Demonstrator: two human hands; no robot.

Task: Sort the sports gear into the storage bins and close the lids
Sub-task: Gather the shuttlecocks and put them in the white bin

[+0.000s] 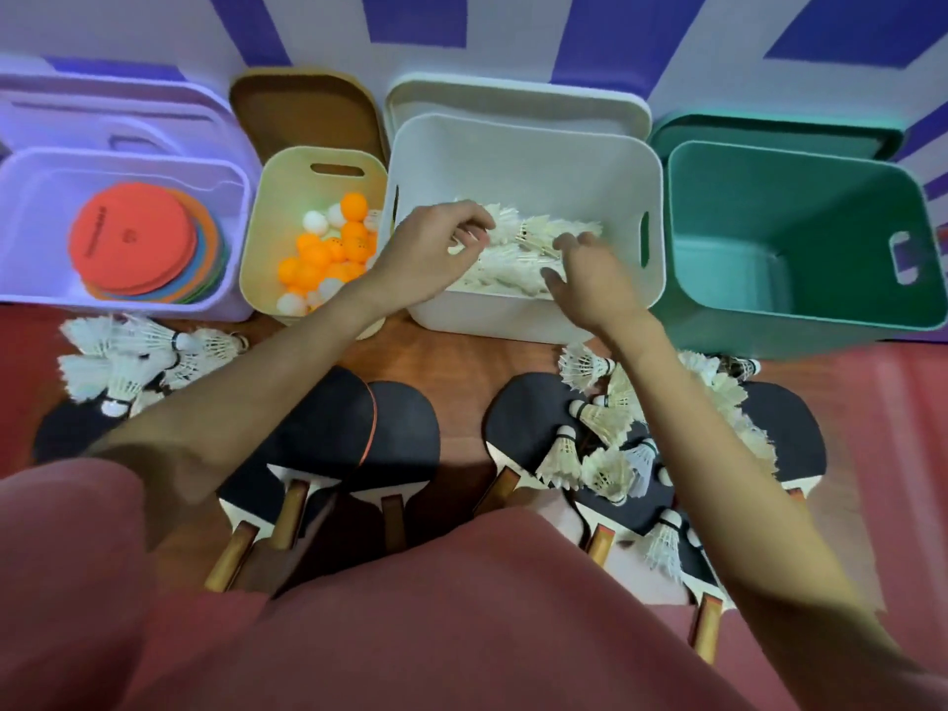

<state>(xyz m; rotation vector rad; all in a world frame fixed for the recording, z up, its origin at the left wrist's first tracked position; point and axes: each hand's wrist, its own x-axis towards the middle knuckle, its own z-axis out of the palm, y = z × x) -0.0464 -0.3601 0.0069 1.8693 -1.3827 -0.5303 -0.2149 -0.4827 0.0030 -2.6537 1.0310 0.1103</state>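
Observation:
Both hands reach into the white bin, which holds a pile of white shuttlecocks. My left hand hangs over the pile's left side with fingers curled; whether it holds a shuttlecock cannot be told. My right hand is over the pile's right side, fingers spread and empty. More shuttlecocks lie on the floor at the left and at the right. Several black table-tennis paddles lie on the floor in front of me. The green bin is empty.
A purple bin at the far left holds flat coloured discs. A cream bin holds orange and white balls. Each bin's lid leans behind it against the striped wall. My pink-clad lap fills the foreground.

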